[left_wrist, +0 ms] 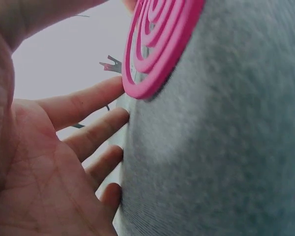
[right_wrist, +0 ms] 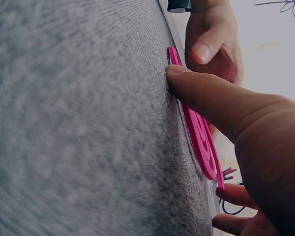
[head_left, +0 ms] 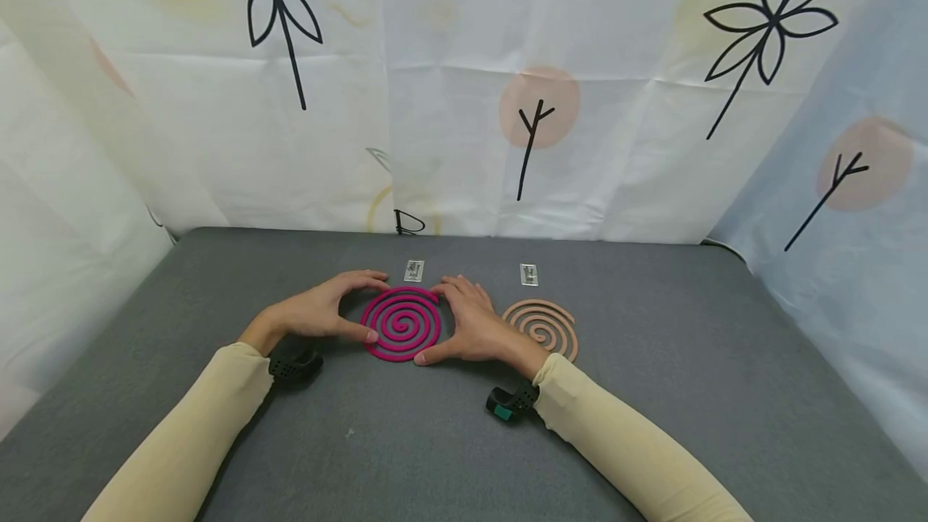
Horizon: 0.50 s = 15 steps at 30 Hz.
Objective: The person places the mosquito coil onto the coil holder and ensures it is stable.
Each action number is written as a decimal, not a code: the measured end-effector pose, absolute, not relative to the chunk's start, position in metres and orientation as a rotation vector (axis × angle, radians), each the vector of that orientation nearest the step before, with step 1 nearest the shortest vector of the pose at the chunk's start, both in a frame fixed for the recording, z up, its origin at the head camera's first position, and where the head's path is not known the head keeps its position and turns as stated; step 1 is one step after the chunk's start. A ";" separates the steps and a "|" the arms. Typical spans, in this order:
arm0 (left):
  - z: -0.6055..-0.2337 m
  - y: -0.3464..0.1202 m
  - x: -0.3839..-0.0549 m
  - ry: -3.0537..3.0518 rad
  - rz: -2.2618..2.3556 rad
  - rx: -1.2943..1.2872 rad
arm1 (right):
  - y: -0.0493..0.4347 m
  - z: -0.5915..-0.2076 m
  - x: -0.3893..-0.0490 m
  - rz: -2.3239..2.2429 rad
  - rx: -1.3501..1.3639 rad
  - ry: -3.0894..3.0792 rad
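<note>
A magenta spiral coil (head_left: 401, 355) lies on the grey table between both hands. From its left side, my left hand (head_left: 322, 308) spreads round the edge, thumb at the lower left. In the left wrist view, the index fingertip meets the coil's rim and the other fingers extend below it. My right hand (head_left: 471, 325) is at the right edge; its thumb (right_wrist: 201, 88) touches near the rim and an index fingertip is by the coil's outer end. A tan spiral coil (head_left: 540, 303) lies right of it, partly covered by the right hand and wrist.
Two small printed rectangular labels, a left label (head_left: 414, 271) and a right label (head_left: 529, 275), lie behind the coils. The grey table (head_left: 406, 457) reaches back to a white patterned curtain (head_left: 449, 143). Each wrist wears a black device, such as the right wrist device (head_left: 511, 403).
</note>
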<state>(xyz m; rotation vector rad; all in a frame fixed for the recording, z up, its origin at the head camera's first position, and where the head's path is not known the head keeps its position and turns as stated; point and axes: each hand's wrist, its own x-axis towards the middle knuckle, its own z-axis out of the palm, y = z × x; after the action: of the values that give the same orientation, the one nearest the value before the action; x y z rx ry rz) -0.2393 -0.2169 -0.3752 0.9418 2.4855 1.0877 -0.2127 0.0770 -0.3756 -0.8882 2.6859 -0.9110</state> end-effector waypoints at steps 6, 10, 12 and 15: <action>-0.372 -0.214 -0.241 2.515 1.108 0.911 | 0.077 -0.376 -0.212 -0.927 -0.899 2.688; -0.370 -0.211 -0.241 2.500 1.178 0.823 | 0.077 -0.376 -0.213 -0.937 -0.914 2.689; -0.368 -0.210 -0.240 2.492 1.214 0.750 | 0.077 -0.376 -0.213 -0.945 -0.927 2.688; -0.366 -0.209 -0.238 2.474 1.262 0.678 | 0.076 -0.375 -0.212 -0.952 -0.939 2.687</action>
<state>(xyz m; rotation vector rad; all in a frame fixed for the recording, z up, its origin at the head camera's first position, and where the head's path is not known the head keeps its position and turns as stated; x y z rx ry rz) -0.2379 -0.2088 -0.3660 0.6776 2.4738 1.2622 -0.2117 0.0761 -0.3749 -0.9392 2.6868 -0.9517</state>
